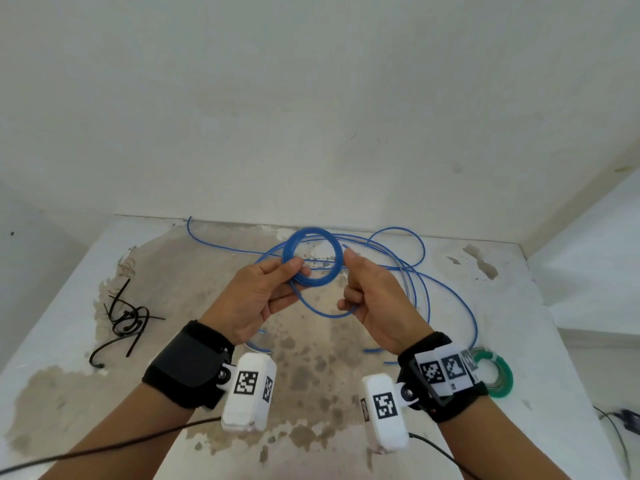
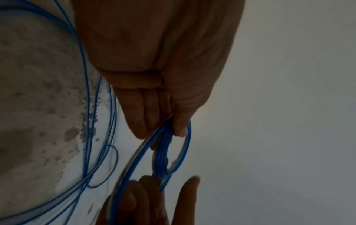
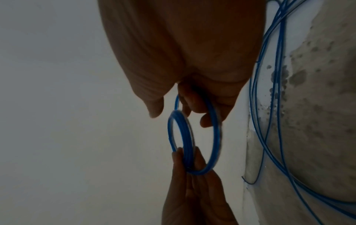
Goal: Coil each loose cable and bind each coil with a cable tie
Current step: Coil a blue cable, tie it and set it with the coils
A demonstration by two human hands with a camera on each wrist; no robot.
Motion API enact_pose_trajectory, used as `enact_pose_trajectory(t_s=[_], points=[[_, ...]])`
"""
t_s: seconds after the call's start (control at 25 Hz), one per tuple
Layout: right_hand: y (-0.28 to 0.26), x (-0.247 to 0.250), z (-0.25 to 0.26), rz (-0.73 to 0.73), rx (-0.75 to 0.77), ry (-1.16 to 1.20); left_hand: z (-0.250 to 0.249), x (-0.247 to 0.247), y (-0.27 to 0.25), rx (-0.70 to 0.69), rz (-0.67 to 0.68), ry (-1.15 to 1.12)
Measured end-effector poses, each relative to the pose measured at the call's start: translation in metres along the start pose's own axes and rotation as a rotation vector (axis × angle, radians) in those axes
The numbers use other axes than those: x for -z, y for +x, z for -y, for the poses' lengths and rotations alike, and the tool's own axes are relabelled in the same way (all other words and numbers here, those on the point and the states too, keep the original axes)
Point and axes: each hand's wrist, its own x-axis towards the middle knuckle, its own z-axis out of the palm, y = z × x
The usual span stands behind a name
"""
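text: none legible | wrist units point(image 1: 248, 396): b/w square code tags only

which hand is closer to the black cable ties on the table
Left. The left hand is up at the blue coil, with the black cable ties out to its left. The right hand is on the coil's far side from them.

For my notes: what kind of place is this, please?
Probably a bare indoor work corner: a stained white table against plain white walls, with only blue cable, black cable ties and a green coil.
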Motion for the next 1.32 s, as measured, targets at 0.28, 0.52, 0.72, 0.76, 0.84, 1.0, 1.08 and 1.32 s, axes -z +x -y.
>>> enact_pose_trajectory(t_s=[0.28,0.52,0.72,0.76,0.84,1.0,1.08,1.32], points=[[0.003,-0.002,-0.007,-0.026,-0.001,-0.07,0.005,-0.002,-0.006,0.024,-0.013,0.038],[-0.005,0.001,-0.005,-0.034,-0.033,-0.123,0.006,0.001,-0.011,0.038,0.029,0.078],[-0.009,-0.002,-0.007,-0.107,0.008,-0.154,0.007,0.003,-0.011,0.043,0.009,0.083],[-0.009,-0.004,-0.008,-0.113,-0.015,-0.134,0.007,0.003,-0.012,0.044,0.02,0.095],[-0.01,-0.008,-0.009,-0.126,-0.049,-0.134,0.008,0.007,-0.017,0.06,0.052,0.158],[-0.013,-0.019,-0.012,-0.128,-0.044,-0.282,0.004,0.021,-0.026,0.106,0.131,0.262],[-0.014,-0.028,-0.017,-0.153,-0.013,-0.304,0.002,0.028,-0.027,0.111,0.123,0.272],[-0.012,-0.055,-0.028,-0.15,-0.05,-0.259,0.001,0.056,-0.03,0.133,0.122,0.188]])
